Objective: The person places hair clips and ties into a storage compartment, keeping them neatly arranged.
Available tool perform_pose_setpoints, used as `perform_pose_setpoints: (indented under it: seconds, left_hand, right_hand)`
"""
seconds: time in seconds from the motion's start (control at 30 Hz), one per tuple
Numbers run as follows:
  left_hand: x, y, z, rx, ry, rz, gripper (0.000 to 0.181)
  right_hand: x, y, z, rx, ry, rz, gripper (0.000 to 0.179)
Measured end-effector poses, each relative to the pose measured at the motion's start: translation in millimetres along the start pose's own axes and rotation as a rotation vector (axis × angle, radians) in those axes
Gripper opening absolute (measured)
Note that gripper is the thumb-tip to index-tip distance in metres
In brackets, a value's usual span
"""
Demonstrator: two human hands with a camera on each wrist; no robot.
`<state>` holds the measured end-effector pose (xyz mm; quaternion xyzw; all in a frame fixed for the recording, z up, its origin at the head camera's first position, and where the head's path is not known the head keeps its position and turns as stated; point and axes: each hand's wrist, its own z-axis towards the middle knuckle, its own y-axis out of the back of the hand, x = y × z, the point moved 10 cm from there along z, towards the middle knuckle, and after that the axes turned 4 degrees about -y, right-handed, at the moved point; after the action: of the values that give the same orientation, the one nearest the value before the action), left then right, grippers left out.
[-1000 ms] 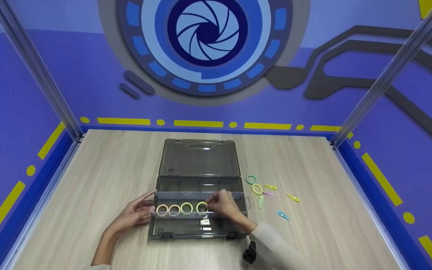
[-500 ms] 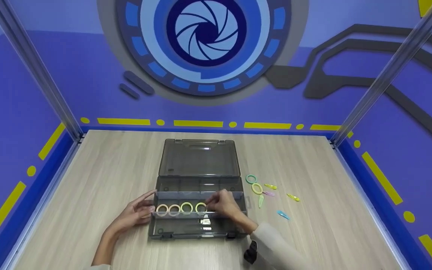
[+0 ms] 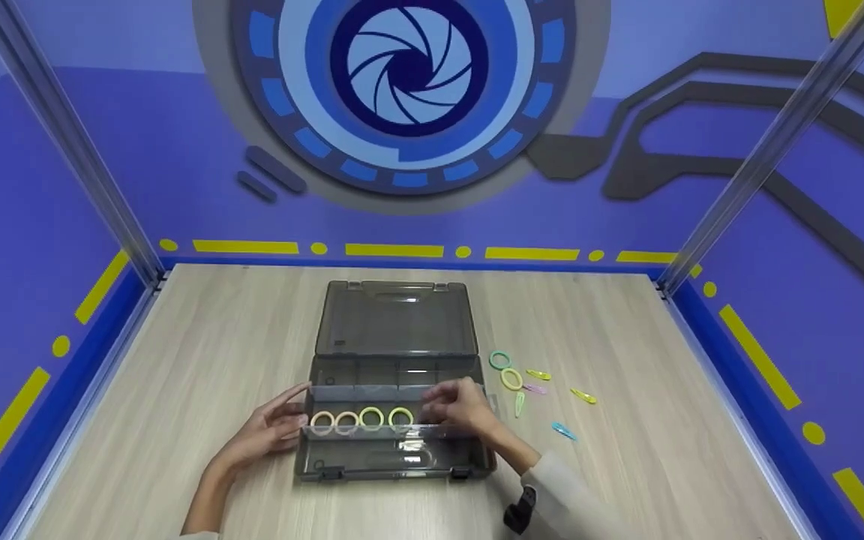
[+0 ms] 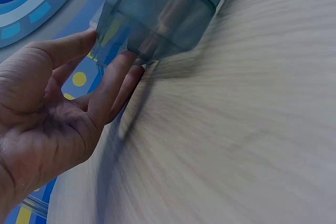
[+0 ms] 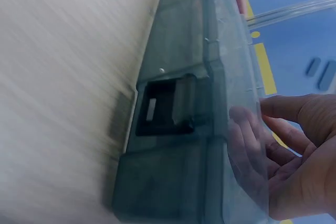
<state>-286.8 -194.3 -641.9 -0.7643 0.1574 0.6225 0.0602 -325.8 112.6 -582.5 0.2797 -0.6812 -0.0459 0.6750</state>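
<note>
A smoky clear storage box [image 3: 372, 456] stands with its lid folded back. In its middle compartment are several ring-shaped hair ties in a row: two peach ones at the left, then a yellow one [image 3: 372, 409] and a yellow-green one [image 3: 400, 409]. My right hand [image 3: 466, 409] hovers over the right part of that compartment, fingers loosely bent and holding nothing, just right of the yellow-green tie. In the right wrist view its fingers show partly through the box wall. My left hand [image 3: 263, 431] touches the box's left end with extended fingers; the left wrist view shows the fingertips at the corner.
Right of the box lie a green hair tie [image 3: 500, 352], a pale yellow one [image 3: 503, 379] and several snap hair clips, among them a blue clip [image 3: 564, 430] and a yellow clip [image 3: 583, 396]. The lid [image 3: 394, 322] lies toward the back. Blue printed walls enclose the table.
My right hand has let go of the yellow-green hair tie and drawn back to the right, its fingers parting. The tie stays in the row. My left hand keeps its place.
</note>
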Motion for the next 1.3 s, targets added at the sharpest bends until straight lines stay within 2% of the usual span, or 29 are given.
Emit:
perform_pose_setpoints:
  seconds: [0.17,0.33,0.63,0.87,1.13,1.3]
  left_hand:
    - [0.3,-1.4,-0.3,0.006,-0.005,-0.003,0.069]
    - [-1.2,-2.2,0.8,0.011,-0.008,-0.007,0.069]
    - [-1.7,-1.6,-1.1,0.014,-0.002,0.002,0.069]
    - [4.4,4.0,-8.7,-0.019,0.059,-0.013,0.071]
    - [-0.2,-0.4,-6.3,0.008,0.023,-0.019,0.069]
    - [-1.2,-2.4,-3.8,0.005,0.023,-0.009,0.070]
  right_hand:
    - [-3,15,-4.7,0.013,-0.031,0.128,0.021]
    - [-9,40,-10.3,0.003,-0.091,0.221,0.026]
    - [-28,92,-19.8,-0.105,-0.179,0.202,0.027]
    - [-46,109,-23.2,-0.139,-0.225,0.185,0.028]
    - [-55,129,-25.3,-0.146,-0.255,0.171,0.030]
    - [-83,139,-19.9,-0.230,-0.333,0.155,0.028]
